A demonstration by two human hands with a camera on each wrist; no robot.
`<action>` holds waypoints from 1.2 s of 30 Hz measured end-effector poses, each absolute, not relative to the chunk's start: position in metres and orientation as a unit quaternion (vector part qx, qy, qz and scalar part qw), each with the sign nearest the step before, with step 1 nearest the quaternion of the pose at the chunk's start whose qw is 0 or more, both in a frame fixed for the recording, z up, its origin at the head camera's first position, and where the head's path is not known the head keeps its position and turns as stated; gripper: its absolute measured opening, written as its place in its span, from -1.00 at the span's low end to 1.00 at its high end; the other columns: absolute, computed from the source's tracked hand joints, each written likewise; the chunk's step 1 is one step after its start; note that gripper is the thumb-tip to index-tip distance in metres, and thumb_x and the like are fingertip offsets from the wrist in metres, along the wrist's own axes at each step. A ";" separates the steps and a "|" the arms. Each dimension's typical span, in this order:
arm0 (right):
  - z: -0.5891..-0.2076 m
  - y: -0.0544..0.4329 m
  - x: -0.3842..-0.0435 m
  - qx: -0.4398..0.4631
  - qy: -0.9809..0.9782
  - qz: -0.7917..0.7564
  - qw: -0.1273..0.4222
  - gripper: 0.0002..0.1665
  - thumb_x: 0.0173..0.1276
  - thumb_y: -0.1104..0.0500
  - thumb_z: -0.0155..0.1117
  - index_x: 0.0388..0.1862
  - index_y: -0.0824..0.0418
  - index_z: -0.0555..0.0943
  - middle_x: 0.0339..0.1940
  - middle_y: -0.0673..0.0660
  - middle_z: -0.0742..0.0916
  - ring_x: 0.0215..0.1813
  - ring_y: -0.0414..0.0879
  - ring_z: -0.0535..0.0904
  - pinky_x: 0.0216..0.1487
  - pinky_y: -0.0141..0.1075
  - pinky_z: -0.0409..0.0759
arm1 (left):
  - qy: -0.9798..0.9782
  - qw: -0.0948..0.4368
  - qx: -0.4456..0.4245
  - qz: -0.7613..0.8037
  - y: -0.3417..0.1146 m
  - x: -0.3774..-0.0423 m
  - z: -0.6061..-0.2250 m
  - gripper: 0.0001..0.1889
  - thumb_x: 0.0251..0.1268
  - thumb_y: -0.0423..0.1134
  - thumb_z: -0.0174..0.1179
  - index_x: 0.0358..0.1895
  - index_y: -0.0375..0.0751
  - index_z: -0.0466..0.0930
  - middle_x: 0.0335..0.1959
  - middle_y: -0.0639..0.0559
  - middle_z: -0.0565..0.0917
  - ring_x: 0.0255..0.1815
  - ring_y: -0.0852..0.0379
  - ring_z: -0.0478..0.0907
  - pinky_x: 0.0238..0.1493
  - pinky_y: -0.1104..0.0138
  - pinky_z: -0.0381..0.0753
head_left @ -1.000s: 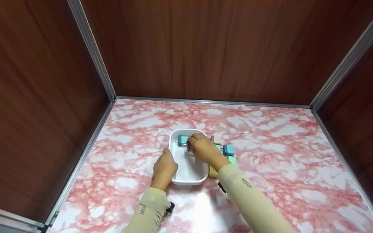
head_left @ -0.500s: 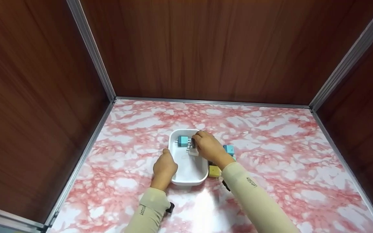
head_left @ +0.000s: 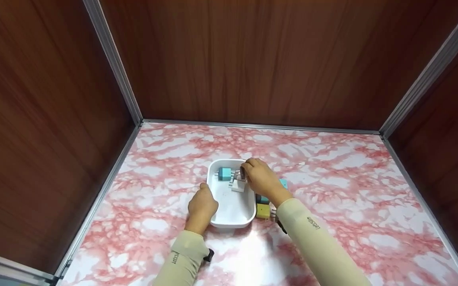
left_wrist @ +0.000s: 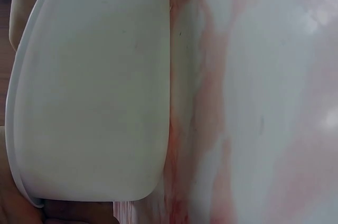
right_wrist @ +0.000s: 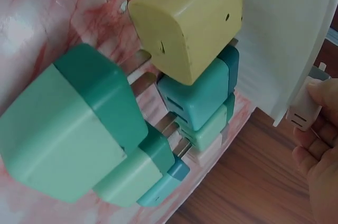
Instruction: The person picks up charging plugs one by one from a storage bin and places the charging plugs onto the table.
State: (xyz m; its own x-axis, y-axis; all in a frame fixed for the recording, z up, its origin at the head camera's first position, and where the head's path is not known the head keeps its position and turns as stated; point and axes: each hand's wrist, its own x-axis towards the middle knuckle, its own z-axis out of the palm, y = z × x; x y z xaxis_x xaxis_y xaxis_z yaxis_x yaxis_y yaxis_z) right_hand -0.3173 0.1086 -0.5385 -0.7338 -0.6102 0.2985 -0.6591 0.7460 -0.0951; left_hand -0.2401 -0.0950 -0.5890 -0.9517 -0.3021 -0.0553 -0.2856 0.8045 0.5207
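the person's left hand [head_left: 203,205] grips the left side of a white tub [head_left: 232,208], thumb up by the rim. over at the tub's far right corner, the right hand [head_left: 261,179] pinches a pale plug with a grey end [right_wrist: 305,105] between thumb and fingers; its 2 slots face back toward the right wrist, and its prongs point left over the tub. from where i stand i cannot tell whether that plug touches the tub.

inside the tub, toward the far end, lie a blue plug [head_left: 225,174] and, just beside it and nearer the person, a white plug [head_left: 237,185].

outside the tub's right wall, more plugs are set in 2 rows. the row next to the wall has a yellow plug [right_wrist: 187,28], a turquoise plug [right_wrist: 198,94], a mint plug [right_wrist: 206,129] and a pinkish plug [right_wrist: 206,154]. the outer row has 2 green plugs [right_wrist: 63,129] and a light blue plug [right_wrist: 165,186], with metal prongs turned toward the first row.

everything stands on a red-and-white marbled surface [head_left: 165,167], with brown wood-grain panels [head_left: 245,59] around it. the person's sleeves [head_left: 312,242] are pale yellowish green with dark lettering.
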 end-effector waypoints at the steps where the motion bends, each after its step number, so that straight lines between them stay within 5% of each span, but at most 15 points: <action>1: -0.537 0.110 -0.317 0.341 -0.927 0.096 0.123 -0.74 0.53 0.25 0.18 0.12 0.28 0.62 0.01 0.15 0.65 0.07 0.07 0.60 0.22 -0.07 0.56 | -0.950 0.015 0.155 -0.272 -0.095 -0.240 -0.589 -0.51 0.15 -0.33 0.30 0.15 -0.33 0.40 -0.15 -0.24 0.75 -0.10 -0.22 0.74 -0.12 -0.08 0.65; 36: -0.531 0.149 -0.330 0.313 -0.938 0.078 0.128 -0.67 0.44 0.33 0.21 0.15 0.34 0.58 0.02 0.23 0.62 0.09 0.16 0.57 0.27 0.03 0.51 | -0.952 0.002 0.150 -0.266 -0.096 -0.241 -0.588 -0.38 0.19 -0.32 0.28 0.33 -0.41 0.34 -0.10 -0.23 0.76 -0.10 -0.21 0.74 -0.13 -0.07 0.66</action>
State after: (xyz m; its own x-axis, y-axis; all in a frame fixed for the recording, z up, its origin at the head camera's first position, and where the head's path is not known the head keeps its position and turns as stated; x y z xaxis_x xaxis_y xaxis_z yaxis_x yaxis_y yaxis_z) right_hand -0.3305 0.1487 -0.5305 -0.7715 -0.5670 0.2885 -0.6070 0.7919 -0.0670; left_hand -0.2406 -0.0958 -0.5884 -0.9548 -0.2871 -0.0766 -0.2853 0.8138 0.5063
